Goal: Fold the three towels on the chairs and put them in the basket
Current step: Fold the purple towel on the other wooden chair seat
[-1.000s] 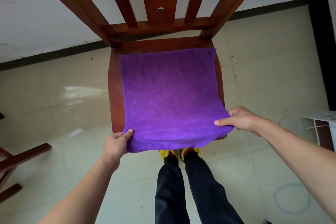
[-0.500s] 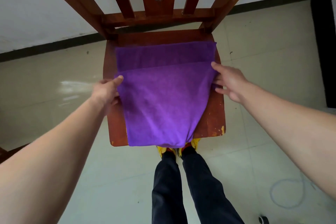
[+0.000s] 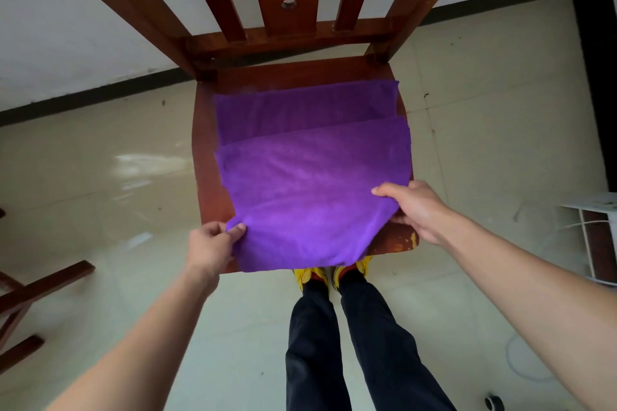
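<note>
Right now I am folding the purple towel [image 3: 314, 183] on the seat of the brown chair [image 3: 293, 75]. It lies folded over once, with the top layer stopping short of the back edge, so a strip of the bottom layer shows behind it. The front of the towel hangs a little over the front of the seat, just above my yellow shoes [image 3: 334, 272].

My left hand [image 3: 208, 245] is pinching the near left corner of the towel between thumb and fingers, closed tight on the cloth. My right hand [image 3: 412, 207] holds the near right side, thumb on top and fingers tucked under the edge, also closed on the cloth.

I think this is the middle of the fold, not the end. The towel is still too big and its edges do not match up. Next I think I should lift the near fold with both hands together and lay it toward the chair back, keeping both corners even so it comes out flat and neat.

I cannot see the basket or the other two towels. Part of another chair [image 3: 36, 290] shows on the left, on the shiny floor [image 3: 100, 177].
</note>
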A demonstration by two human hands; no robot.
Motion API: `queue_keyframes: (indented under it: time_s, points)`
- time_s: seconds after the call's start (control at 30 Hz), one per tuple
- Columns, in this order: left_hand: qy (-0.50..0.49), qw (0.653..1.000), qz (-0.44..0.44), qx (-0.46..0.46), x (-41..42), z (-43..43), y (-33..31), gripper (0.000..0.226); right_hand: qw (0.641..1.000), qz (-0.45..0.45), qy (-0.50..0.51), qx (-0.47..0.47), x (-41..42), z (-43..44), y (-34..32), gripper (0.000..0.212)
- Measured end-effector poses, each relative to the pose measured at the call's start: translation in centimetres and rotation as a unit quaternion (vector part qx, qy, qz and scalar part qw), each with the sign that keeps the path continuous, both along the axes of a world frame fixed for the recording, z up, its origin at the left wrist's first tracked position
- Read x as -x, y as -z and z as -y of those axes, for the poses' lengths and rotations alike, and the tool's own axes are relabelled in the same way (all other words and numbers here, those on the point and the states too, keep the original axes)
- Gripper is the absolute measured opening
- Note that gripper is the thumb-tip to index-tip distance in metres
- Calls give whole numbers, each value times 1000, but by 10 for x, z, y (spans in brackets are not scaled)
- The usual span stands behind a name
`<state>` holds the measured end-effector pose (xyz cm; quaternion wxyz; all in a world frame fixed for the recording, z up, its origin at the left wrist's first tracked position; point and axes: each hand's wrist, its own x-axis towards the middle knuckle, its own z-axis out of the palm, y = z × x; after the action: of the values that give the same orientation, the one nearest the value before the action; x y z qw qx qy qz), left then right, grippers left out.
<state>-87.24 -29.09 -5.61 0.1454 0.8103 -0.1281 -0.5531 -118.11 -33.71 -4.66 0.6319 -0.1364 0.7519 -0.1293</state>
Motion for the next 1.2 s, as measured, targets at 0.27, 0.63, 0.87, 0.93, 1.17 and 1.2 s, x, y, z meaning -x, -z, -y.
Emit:
queue_keyframes:
  time_s: [0.27, 0.63, 0.87, 0.93, 1.17, 1.2]
  points:
    - [-59, 994, 39, 88, -11, 99, 1, 24, 993, 69, 68, 63, -14, 84, -13, 19]
    - [104, 990, 66, -62, 9, -32, 23, 15, 989, -74, -122, 23, -48, -34, 27, 36]
    - [-13, 1000, -21, 12, 10, -3, 5, 26, 965, 166, 205, -5, -48, -14, -4, 22]
    - [-24, 999, -30, 30, 6, 22, 0, 29, 945, 230, 231, 7, -49, 12, -15, 21]
    - [-135, 986, -42, 84, -16, 95, -6, 11, 964, 186, 170, 83, -52, 103, -28, 13]
    - [-141, 985, -47, 84, -18, 97, -6, 16, 974, 151, 146, 82, -50, 105, -27, 15]
